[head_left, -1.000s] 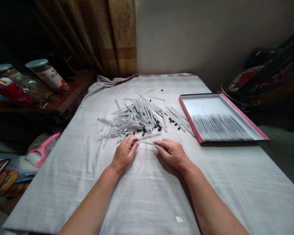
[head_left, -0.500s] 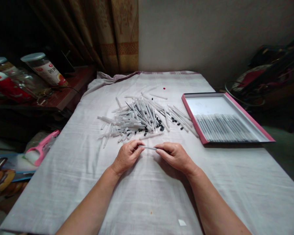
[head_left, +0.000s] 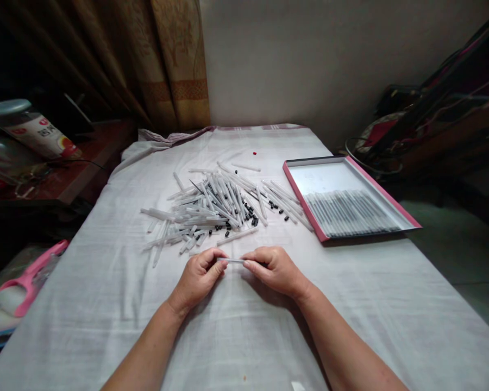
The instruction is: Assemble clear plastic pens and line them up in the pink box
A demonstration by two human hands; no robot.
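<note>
Between my hands a slim, translucent pen (head_left: 235, 260) lies level, its ends hidden by my fingers. My left hand (head_left: 201, 274) pinches one end with thumb and fingertips. At the other end, my right hand (head_left: 274, 270) is closed on it in the same way. Just beyond them spreads a heap of clear pen barrels (head_left: 207, 209), with dark refills among them. Small black plugs (head_left: 250, 212) are scattered at the heap's right side. To the right, an open box (head_left: 301, 203) with pink sides holds a row of pens (head_left: 350, 212) laid side by side.
A white cloth (head_left: 85, 282) covers the table. One small red piece (head_left: 255, 153) lies toward the back. Off the left edge are pink-handled scissors (head_left: 35, 274) and a lidded jar (head_left: 32, 130) on a wooden stand. A wall and a curtain (head_left: 179, 65) rise behind.
My view has turned a little to the right, so everything sits farther left and slightly lower. Both hands keep the same pinch on the pen.
</note>
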